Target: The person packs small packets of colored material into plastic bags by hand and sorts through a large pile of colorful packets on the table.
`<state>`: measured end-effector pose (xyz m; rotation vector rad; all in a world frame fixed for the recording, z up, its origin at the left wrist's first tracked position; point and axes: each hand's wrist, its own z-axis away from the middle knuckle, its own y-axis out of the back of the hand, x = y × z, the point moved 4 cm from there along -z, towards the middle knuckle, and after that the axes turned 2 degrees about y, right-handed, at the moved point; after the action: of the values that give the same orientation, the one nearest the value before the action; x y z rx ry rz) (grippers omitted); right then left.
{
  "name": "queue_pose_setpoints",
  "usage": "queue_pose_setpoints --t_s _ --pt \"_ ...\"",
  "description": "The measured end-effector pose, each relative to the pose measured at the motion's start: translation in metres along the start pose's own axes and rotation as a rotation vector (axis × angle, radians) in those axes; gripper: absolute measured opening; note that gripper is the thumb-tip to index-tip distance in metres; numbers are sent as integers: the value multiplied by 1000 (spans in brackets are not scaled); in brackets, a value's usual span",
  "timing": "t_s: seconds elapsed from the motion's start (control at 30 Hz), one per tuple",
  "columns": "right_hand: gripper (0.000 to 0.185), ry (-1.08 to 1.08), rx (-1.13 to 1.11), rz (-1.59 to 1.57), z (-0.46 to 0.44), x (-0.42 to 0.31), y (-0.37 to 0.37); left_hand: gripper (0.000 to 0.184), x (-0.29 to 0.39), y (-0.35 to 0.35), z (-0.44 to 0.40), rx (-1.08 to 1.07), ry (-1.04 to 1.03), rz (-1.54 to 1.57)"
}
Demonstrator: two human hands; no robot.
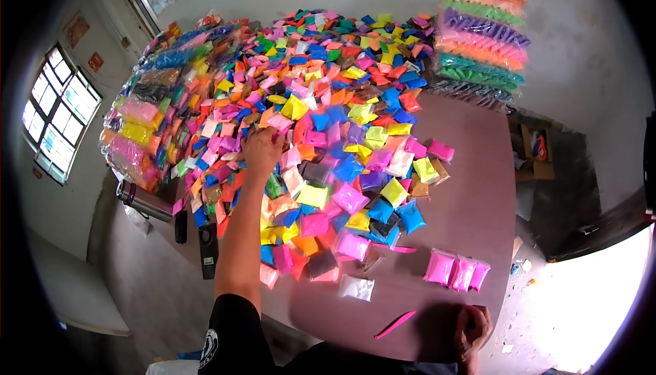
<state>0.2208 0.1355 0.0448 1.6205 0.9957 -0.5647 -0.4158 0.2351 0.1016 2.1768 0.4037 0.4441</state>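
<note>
My left hand point(263, 148) reaches far into a large heap of small, colourful soft packets point(350, 197). Its fingers are bent down among the packets, and the tips are hidden, so what they grip cannot be made out. Just beyond them lies a pink packet point(279, 122). At the table's near right edge, my right hand point(473, 327) rests with curled fingers and no visible object in it. A group of three pink packets point(451, 270) lies side by side above that hand. Left of it is a thin pink plastic strip point(395, 324).
Bundles of coloured strips in clear bags point(482, 40) are stacked at the back right of the brown table point(471, 163). Larger bagged packs point(137, 136) stand at the left, near a metal flask point(147, 202). A white packet point(357, 287) lies near the front. A cardboard box point(536, 153) stands beyond the right edge.
</note>
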Motion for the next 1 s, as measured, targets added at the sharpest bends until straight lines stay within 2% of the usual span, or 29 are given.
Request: queue_pose_setpoints --t_s 0.07,0.17,0.2,0.27,0.33,0.4,0.57,0.63,0.73,0.77,0.8,0.87,0.93,1.0 --pt "8 0 5 1 -1 -1 0 16 -4 -6 -6 -7 0 4" --pt "9 -1 6 -6 -1 1 0 15 8 24 -8 179 -142 51" --pt "10 -2 4 -14 0 2 -1 15 10 33 -7 174 -143 46" --pt "10 -22 -10 -16 -1 -2 -1 17 2 42 -4 48 126 510" --pt "10 -37 -26 -14 -2 -4 0 21 -8 43 1 41 176 618" --pt "10 -49 -14 -36 -2 -6 0 21 -18 39 9 -108 449 933" --pt "10 -27 -34 -42 -4 -8 1 20 -23 47 25 -166 637 951" --pt "10 -4 -33 -45 -2 -9 1 20 -38 47 27 9 597 1033" --pt "9 -27 -37 -35 -3 -8 -1 21 -72 58 26 90 657 1170" --pt "9 -29 -25 -29 -4 -12 -2 22 -81 63 29 150 714 932" --pt "9 -31 -13 -23 -6 -14 -2 22 -95 60 31 155 712 929" --pt "8 -40 -16 -13 -6 -15 -2 22 -123 52 29 110 452 557" --pt "8 -49 -19 1 -5 -11 -3 23 -112 48 29 86 415 478" --pt "8 -6 -1 -4 -3 -5 -3 32 -95 38 27 35 327 314"
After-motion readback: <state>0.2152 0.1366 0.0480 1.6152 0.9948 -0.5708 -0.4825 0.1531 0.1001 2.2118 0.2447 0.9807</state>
